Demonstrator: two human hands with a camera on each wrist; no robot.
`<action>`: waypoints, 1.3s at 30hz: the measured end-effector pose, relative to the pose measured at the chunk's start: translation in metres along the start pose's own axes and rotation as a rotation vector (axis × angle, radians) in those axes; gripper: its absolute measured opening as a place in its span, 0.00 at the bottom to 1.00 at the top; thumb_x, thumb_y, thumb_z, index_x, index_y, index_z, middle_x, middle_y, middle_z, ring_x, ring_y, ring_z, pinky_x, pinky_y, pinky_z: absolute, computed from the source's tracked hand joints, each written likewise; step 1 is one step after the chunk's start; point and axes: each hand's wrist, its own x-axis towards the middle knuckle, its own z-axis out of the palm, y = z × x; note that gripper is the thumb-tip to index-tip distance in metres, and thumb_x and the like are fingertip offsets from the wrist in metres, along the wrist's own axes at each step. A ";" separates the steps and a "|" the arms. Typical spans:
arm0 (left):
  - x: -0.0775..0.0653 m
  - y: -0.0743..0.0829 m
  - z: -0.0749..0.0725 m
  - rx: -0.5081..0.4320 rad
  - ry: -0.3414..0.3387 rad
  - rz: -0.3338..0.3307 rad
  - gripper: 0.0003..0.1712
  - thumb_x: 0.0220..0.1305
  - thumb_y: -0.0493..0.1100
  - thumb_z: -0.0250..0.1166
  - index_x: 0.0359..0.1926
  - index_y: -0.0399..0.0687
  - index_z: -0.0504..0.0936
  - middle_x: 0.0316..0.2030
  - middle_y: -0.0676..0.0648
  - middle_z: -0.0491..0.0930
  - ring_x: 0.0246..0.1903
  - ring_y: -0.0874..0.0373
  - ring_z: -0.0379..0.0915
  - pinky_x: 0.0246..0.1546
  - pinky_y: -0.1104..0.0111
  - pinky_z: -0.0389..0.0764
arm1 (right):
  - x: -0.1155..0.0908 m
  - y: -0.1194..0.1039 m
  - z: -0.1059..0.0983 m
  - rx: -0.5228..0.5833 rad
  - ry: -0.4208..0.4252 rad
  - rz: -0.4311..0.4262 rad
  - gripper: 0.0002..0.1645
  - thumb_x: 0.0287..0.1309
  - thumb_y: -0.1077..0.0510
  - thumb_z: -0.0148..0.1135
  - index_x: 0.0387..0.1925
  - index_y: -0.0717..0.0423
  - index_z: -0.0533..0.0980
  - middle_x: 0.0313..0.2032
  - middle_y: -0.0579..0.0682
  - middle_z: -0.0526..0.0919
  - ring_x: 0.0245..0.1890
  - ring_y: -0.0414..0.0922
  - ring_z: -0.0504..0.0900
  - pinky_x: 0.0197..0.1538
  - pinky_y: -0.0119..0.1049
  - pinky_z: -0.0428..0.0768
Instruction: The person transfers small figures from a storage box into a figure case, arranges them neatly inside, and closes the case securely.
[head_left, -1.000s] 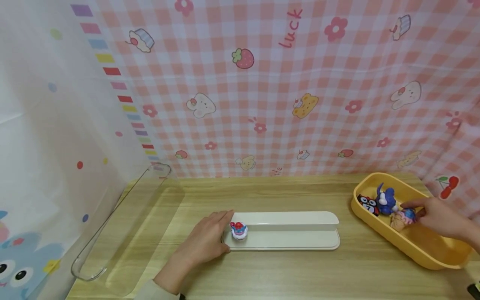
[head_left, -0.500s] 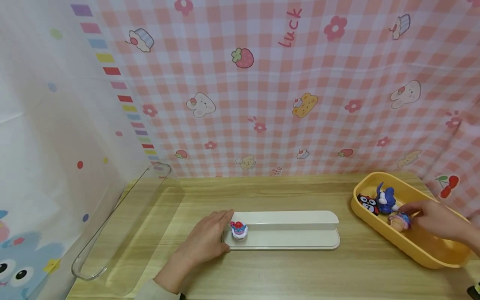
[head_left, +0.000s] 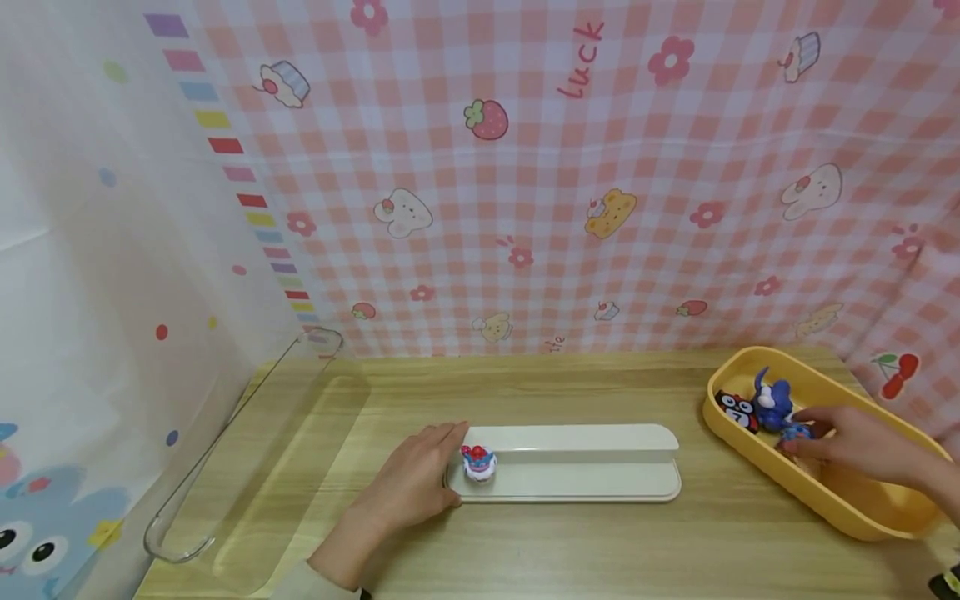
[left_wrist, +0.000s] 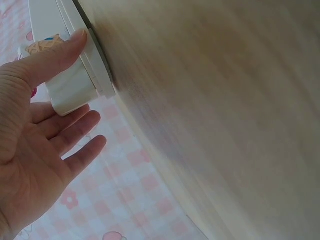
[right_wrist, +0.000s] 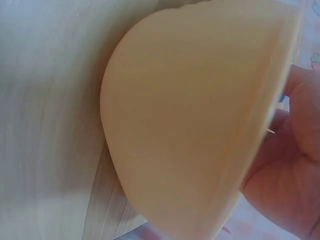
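My left hand (head_left: 411,477) grips the left end of a white two-level display stand (head_left: 585,479), thumb at the front edge and fingers at the back. On the stand's left end sits a small figurine (head_left: 478,463) with a red and blue top; its waffle-patterned part (left_wrist: 45,45) shows in the left wrist view. My right hand (head_left: 862,442) reaches into a yellow bin (head_left: 787,492) and pinches an ice-cream-cone toy (head_left: 797,433), mostly hidden by the fingers. Beside it lie a blue figure (head_left: 772,402) and a black-and-red owl-like toy (head_left: 737,410). The bin's wall hides the fingertips in the right wrist view.
A clear plastic cover or box (head_left: 255,467) stands at the left on the wooden table (head_left: 570,550). A pink checked cloth (head_left: 525,183) hangs behind the table, and a white patterned cloth (head_left: 97,250) hangs on the left.
The right hand's fingers have closed around the ice-cream-cone toy, now covering most of it. The left hand, the stand and its figurine stay in place.
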 end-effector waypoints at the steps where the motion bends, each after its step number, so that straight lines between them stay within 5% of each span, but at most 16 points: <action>1: 0.000 0.000 0.000 -0.002 0.000 0.000 0.56 0.46 0.42 0.87 0.74 0.34 0.70 0.67 0.38 0.76 0.65 0.43 0.73 0.67 0.49 0.75 | -0.002 0.001 -0.001 0.007 0.008 -0.012 0.20 0.66 0.54 0.72 0.48 0.68 0.84 0.36 0.48 0.87 0.32 0.33 0.79 0.34 0.30 0.80; 7: 0.000 0.000 0.000 -0.007 0.001 -0.003 0.56 0.45 0.42 0.87 0.73 0.34 0.70 0.67 0.38 0.76 0.65 0.42 0.73 0.68 0.48 0.74 | -0.012 0.001 -0.005 0.056 0.006 -0.054 0.16 0.60 0.60 0.75 0.46 0.66 0.84 0.40 0.51 0.87 0.32 0.31 0.79 0.33 0.30 0.82; 16: 0.000 0.001 -0.001 -0.007 -0.004 -0.006 0.56 0.46 0.42 0.87 0.74 0.34 0.70 0.67 0.38 0.76 0.66 0.42 0.73 0.68 0.48 0.74 | -0.020 0.001 -0.003 0.075 0.033 -0.098 0.10 0.59 0.65 0.74 0.42 0.63 0.82 0.32 0.42 0.83 0.26 0.32 0.79 0.29 0.30 0.80; 23: 0.000 0.001 0.000 -0.009 -0.001 -0.004 0.56 0.46 0.42 0.87 0.74 0.34 0.70 0.67 0.38 0.76 0.66 0.41 0.73 0.68 0.47 0.74 | -0.023 0.001 -0.005 -0.011 0.139 -0.060 0.20 0.59 0.64 0.75 0.50 0.71 0.82 0.37 0.50 0.86 0.31 0.28 0.77 0.32 0.29 0.81; 30: 0.000 0.000 0.000 -0.014 -0.001 -0.003 0.56 0.46 0.42 0.87 0.74 0.34 0.70 0.67 0.38 0.76 0.66 0.41 0.73 0.68 0.48 0.74 | -0.027 -0.003 0.000 -0.032 0.309 -0.175 0.18 0.48 0.65 0.82 0.41 0.64 0.85 0.32 0.33 0.85 0.33 0.24 0.76 0.32 0.21 0.76; 39: 0.000 0.000 0.000 -0.016 -0.005 -0.006 0.56 0.46 0.42 0.87 0.74 0.34 0.69 0.67 0.37 0.76 0.66 0.40 0.72 0.68 0.47 0.73 | -0.029 -0.008 -0.001 -0.022 0.397 -0.250 0.18 0.40 0.72 0.82 0.36 0.64 0.84 0.31 0.25 0.81 0.31 0.25 0.76 0.29 0.20 0.75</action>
